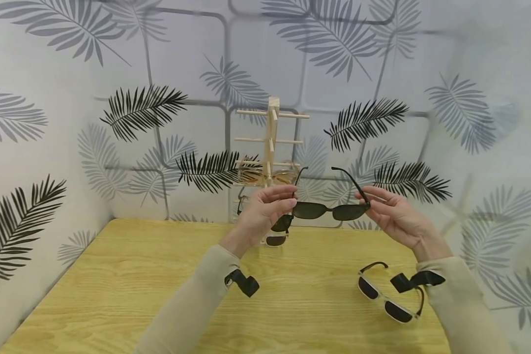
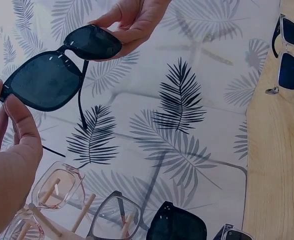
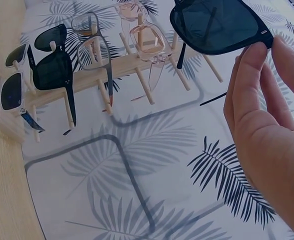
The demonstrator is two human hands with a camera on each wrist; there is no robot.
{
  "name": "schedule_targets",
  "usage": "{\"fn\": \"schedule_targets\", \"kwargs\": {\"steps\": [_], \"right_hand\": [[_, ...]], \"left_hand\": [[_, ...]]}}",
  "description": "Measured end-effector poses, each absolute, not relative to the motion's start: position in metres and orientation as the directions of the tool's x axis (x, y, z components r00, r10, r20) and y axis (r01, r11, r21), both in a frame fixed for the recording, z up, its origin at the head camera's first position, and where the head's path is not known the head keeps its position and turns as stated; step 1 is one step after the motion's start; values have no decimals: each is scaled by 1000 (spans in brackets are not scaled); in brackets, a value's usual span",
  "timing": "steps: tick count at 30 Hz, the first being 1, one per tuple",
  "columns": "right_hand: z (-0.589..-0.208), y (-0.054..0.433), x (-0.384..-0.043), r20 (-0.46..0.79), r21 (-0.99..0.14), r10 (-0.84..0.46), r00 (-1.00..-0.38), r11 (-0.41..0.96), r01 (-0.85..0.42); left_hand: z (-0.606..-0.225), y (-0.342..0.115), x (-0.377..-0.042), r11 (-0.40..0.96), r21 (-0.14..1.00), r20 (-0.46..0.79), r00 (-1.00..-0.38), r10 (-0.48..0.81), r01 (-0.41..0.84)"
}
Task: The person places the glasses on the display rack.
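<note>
A pair of black sunglasses (image 1: 329, 211) is held up above the table, lenses toward me and both temples unfolded toward the wall. My left hand (image 1: 269, 211) pinches its left hinge corner between thumb and fingers. At the opposite corner, my right hand (image 1: 398, 216) grips the frame the same way. Just behind the left hand rises a wooden glasses stand (image 1: 272, 132) with pegs in rows. Clear pink-tinted glasses (image 1: 252, 177) hang on it. In the right wrist view, grey-framed glasses (image 3: 94, 52), black sunglasses (image 3: 53, 71) and white-framed sunglasses (image 3: 13, 92) sit below them.
Another pair of sunglasses (image 1: 382, 297), pale-framed with dark temples, lies unfolded on the wooden table (image 1: 292, 305) beneath my right wrist. Leaf-patterned covering (image 1: 265, 54) stands close behind the stand. The upper pegs (image 1: 292, 116) carry no glasses.
</note>
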State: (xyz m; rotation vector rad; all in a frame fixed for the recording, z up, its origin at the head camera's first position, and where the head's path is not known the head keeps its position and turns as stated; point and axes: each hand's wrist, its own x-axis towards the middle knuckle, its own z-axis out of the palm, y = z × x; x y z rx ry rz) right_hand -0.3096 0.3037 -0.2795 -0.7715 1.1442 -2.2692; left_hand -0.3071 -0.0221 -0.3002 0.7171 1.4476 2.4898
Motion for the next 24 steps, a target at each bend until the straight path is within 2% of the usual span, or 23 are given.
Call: {"fn": "schedule_targets", "kwargs": {"steps": [14, 20, 24], "right_hand": [[-268, 287, -302, 230, -869, -603, -764, -481, 118], [-262, 276, -305, 198, -903, -570, -797, -423, 78], [-258, 267, -307, 203, -903, -575, -793, -422, 75]], "left_hand": [[-290, -45, -306, -446, 892, 318, -808, 496, 78], [-285, -55, -308, -432, 895, 328, -823, 463, 113], [-280, -62, -307, -444, 884, 355, -830, 430, 148]]}}
